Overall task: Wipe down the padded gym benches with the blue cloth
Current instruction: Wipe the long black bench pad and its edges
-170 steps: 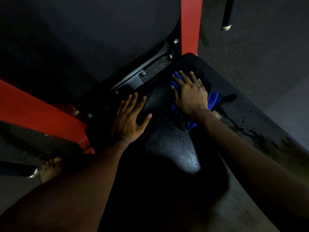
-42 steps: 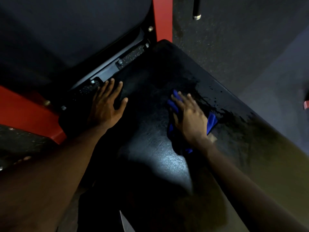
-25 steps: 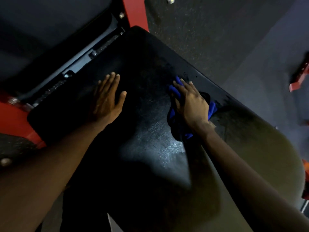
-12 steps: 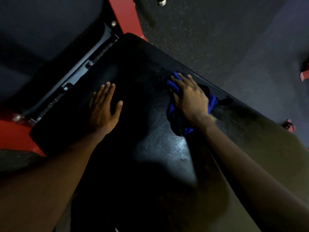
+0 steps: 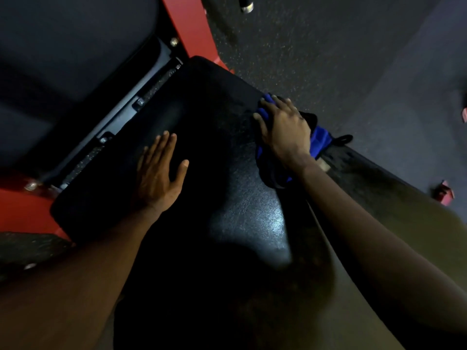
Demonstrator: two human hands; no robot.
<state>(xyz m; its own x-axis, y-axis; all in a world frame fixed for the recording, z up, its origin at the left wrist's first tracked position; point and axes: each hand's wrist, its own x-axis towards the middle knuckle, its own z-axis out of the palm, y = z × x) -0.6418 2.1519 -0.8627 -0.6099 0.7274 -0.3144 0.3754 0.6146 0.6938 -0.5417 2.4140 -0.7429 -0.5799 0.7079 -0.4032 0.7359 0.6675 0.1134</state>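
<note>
Moved since half a second ago: right hand (image 5: 285,130) and blue cloth (image 5: 321,142), now out at the right-hand edge of the bench pad (image 5: 227,203) from a spot slightly further in; left hand (image 5: 158,178) unchanged in pose. Item 1, bench pad: black, textured, with its long axis running from the hinge bracket (image 5: 131,107) at the far end back toward the person. A red frame (image 5: 187,24) stands beyond the far corner and speckled floor (image 5: 328,46) lies off the right side. Item 2, blue cloth: bunched, lying on the pad's right margin near the far corner. Part of it hangs over the edge and a dark loop sticks out on the floor side. Relation governing the next stroke, as a judgement: nearly all the remaining pad surface lies to the left of the cloth and nearer the person, so the wipe must return inward or draw back along the long axis. The right hand is the one on the cloth; the left is well apart from it. Item 3, right hand: palm down, fingers extended and slightly spread over the bunched cloth, pressing it to the pad. Item 4, left hand: flat on the pad's left half, fingers straight and close together, thumb splayed, holding nothing, apparently bracing.
</note>
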